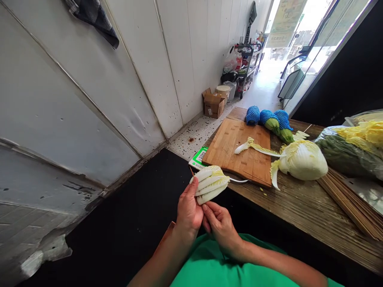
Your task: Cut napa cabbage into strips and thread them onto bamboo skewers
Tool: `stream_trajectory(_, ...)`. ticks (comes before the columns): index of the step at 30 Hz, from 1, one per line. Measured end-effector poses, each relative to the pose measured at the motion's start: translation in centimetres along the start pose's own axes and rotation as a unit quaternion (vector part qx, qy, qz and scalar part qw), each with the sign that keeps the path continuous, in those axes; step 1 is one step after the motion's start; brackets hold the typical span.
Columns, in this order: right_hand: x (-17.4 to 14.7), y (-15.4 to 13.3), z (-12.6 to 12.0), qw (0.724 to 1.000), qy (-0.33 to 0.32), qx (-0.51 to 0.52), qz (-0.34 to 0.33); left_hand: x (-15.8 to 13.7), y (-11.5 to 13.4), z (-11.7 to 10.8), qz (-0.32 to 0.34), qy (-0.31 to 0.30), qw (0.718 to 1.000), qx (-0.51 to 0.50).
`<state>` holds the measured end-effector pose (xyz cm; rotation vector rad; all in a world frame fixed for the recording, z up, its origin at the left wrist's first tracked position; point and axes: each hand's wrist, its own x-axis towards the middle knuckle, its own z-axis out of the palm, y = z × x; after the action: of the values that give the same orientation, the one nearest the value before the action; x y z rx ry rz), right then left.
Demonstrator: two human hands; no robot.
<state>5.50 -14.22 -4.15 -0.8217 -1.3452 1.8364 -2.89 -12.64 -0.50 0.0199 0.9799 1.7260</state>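
By the edge of the wooden table, stacked cabbage leaves are held in the left hand; just below, the right hand is curled closed, but whether anything is pinched cannot be told.

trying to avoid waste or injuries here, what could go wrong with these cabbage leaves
The cabbage leaves in the left hand appear held just beyond the edge of the table, so a loosened grip might drop them. A thin stick, possibly a skewer, shows close to the left thumb and could prick it if the bundle shifts.
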Motion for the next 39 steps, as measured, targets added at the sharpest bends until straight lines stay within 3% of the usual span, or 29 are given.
stream_trajectory(8, 0.1, 0.0, 0.0, 1.0, 0.002, 0.0, 0.004, 0.4, 0.1, -0.1, 0.006, 0.003, 1.0, 0.004)
stream_trajectory(16, 0.7, -0.5, -0.3, 0.999, 0.026, 0.005, -0.02, -0.4, 0.4, -0.1, -0.008, -0.069, 0.997, 0.017)
stream_trajectory(24, 0.6, -0.3, 0.0, 0.999, 0.032, 0.007, -0.029, -0.9, -0.1, 0.1, 0.016, -0.012, 0.999, 0.03)
stream_trajectory(39, 0.4, -0.7, -0.5, 0.998, 0.039, 0.007, -0.038, -0.9, -0.8, 1.1, 0.021, 0.014, 0.999, 0.027)
